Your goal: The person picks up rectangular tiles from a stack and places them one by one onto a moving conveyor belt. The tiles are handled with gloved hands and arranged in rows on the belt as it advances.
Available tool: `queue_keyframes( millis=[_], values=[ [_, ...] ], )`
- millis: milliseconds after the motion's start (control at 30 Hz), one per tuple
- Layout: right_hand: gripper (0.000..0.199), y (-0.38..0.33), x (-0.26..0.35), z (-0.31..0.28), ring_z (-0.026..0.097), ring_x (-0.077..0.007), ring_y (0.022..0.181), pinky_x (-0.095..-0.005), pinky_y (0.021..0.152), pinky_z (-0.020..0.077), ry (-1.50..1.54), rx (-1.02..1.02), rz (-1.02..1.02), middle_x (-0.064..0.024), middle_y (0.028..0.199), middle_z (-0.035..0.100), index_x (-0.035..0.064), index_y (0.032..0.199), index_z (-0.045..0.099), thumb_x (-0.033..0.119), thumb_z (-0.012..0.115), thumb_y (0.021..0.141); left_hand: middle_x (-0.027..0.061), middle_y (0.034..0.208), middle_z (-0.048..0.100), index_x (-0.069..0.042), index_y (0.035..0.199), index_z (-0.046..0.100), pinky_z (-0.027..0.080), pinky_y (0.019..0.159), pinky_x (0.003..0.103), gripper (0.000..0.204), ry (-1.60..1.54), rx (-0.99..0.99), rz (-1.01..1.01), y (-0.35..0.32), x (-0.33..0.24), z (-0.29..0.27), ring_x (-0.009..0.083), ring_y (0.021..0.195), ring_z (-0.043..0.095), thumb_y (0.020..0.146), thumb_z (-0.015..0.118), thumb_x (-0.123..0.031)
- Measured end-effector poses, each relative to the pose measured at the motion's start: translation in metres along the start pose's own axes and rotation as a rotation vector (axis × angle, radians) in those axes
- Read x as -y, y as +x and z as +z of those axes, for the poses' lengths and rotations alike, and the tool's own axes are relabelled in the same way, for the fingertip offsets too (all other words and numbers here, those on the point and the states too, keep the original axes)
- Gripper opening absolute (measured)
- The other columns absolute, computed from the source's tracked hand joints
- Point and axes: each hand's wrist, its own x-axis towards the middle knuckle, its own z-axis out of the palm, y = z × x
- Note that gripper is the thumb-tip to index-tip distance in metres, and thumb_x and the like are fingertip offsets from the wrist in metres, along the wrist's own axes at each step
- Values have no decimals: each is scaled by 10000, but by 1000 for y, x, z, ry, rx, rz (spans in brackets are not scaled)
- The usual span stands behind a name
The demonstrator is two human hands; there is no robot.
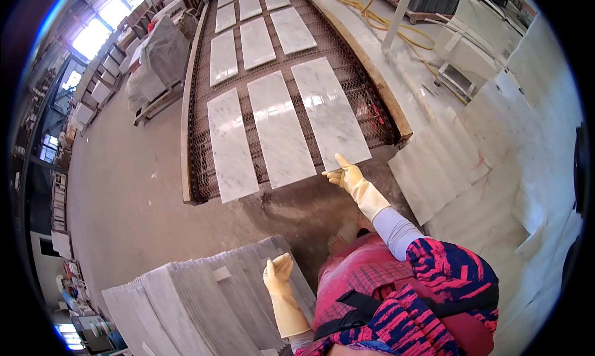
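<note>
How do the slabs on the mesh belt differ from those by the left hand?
The belt slabs lie flat, while the packed slabs stand on edge. The belt slabs are spaced in rows; the packed slabs sit close together. The belt slabs show broad glossy faces, the packed slabs mostly narrow edges. Both are pale.

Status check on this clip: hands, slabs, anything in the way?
Right hand at near edge of rightmost front slab, flat on conveyor. Left hand by stacked slabs. Nothing visibly blocking right hand.
</note>
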Motion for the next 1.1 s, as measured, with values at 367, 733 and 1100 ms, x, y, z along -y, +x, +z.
queue_keyframes(
  millis=[367, 733, 1100],
  values=[
    [523, -70, -4, -13, 701, -218, 931, -342, 851, 563, -516, 222, 234, -153, 1124, 734, 42, 1308, 645, 474, 589, 1019, 132, 1181, 744, -15, 1176, 715, 508, 1020, 390, 376, 461, -202, 27, -64, 50, 25, 242, 1150, 679, 1067, 517, -315],
    [370, -72, -47, -339, 671, -279, 671, -412, 550, 555, -994, -141, 550, -206, 938, 720, 77, 1189, 601, 412, 538, 1045, 168, 1277, 688, -101, 1289, 674, 474, 1065, 457, 391, 1174, -144, 216, -131, 82, 30, 346, 1228, 618, 1020, 515, -336],
    [423, -177, -120, -272, 719, -271, 688, -354, 554, 594, -1115, 7, 399, -179, 991, 745, 101, 1325, 577, 425, 524, 1059, 160, 1258, 694, -142, 1303, 667, 501, 1014, 486, 399, 1246, -197, 99, -271, 107, -87, 367, 1196, 633, 986, 535, -344]
  ],
)
